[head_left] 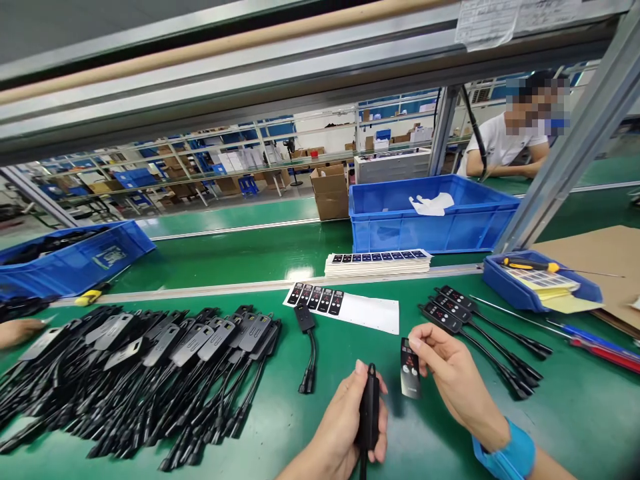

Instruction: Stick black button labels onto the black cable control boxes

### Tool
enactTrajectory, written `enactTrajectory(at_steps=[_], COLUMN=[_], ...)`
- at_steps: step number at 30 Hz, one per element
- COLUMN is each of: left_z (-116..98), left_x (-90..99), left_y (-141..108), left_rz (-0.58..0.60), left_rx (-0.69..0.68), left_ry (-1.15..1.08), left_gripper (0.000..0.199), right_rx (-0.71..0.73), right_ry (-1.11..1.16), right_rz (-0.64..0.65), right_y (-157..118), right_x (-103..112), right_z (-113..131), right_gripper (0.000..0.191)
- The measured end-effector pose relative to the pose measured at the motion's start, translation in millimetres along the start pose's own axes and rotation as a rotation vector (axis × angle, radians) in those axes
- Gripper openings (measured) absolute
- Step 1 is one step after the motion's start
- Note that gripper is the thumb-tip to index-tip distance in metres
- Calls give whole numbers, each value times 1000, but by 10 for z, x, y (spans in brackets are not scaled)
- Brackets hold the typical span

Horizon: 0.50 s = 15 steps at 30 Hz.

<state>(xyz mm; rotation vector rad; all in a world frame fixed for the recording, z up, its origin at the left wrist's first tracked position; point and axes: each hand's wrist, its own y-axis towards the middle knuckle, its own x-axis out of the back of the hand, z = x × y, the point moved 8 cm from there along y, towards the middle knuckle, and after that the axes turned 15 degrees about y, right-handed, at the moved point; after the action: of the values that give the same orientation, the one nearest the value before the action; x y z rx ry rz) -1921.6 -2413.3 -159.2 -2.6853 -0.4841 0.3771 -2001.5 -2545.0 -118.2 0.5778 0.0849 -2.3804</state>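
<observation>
My left hand [345, 420] is wrapped around a black controller box [369, 410], which stands edge-on with its cable running down out of view. Just to the right, my right hand [450, 367] pinches a black label [411, 370] by its upper edge; the label carries red and white markings. Behind my hands lies a white label sheet [367, 313] with several black labels at its left end. One controller [306, 319] with a short cable rests against that sheet. Right of my right hand, three labelled controllers [447, 310] lie side by side.
A large pile of black controllers [200, 343] covers the left, where another person's hand [20, 332] reaches in. Stacked label sheets [377, 265] stand before a blue bin [430, 227]. Right are a small blue tray [543, 280] and screwdrivers [605, 353]. A person [510, 143] sits beyond.
</observation>
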Motion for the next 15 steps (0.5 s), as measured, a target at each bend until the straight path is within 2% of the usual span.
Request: enactTrajectory(at_steps=[3, 7, 10, 15], left_z=[-18, 9, 20, -13], left_x=[25, -12, -69, -89], left_y=[-5, 13, 12, -30], left_rz=[-3, 93, 150, 118], left_rx=[-25, -24, -8, -55], left_ry=[-32, -215, -309, -224], left_gripper=[74, 86, 88, 57], right_rx=[-10, -7, -5, 15], right_ry=[-9, -15, -48, -147], right_rz=[-4, -7, 9, 30], right_y=[6, 12, 10, -9], right_x=[10, 10, -12, -75], right_z=[-26, -48, -50, -2], right_gripper=[31, 31, 30, 31])
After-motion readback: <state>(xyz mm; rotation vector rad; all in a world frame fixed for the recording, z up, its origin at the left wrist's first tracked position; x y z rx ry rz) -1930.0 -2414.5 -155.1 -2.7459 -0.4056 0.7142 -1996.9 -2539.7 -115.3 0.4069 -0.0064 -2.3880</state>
